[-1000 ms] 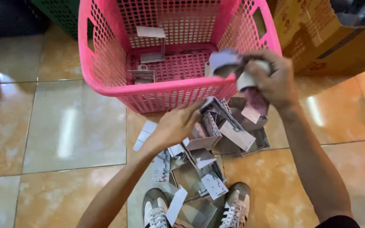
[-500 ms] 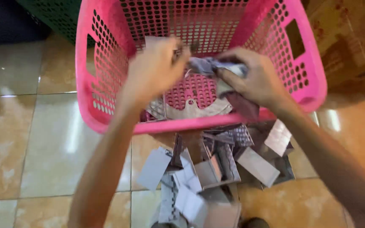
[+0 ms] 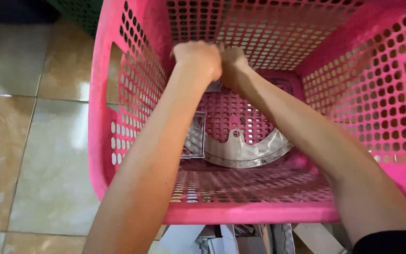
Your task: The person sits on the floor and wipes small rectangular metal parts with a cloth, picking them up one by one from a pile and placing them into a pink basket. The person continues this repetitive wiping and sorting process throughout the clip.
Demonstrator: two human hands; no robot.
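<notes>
Both hands, left hand (image 3: 198,59) and right hand (image 3: 233,66), meet curled shut at upper centre, deep inside the pink basket (image 3: 118,141), perhaps pinching a small grey piece; a curved metal plate (image 3: 240,150) lies below.

Both bare forearms extend forward and upward from the lower edge of the view, converging toward the centre; the left hand (image 3: 198,59) is curled into a loose fist, knuckles uppermost; the right hand (image 3: 233,63) is likewise curled, pressed against the left; the hands touch side by side; fingertips are hidden; a dark sleeve edge shows at the right upper arm.
</notes>
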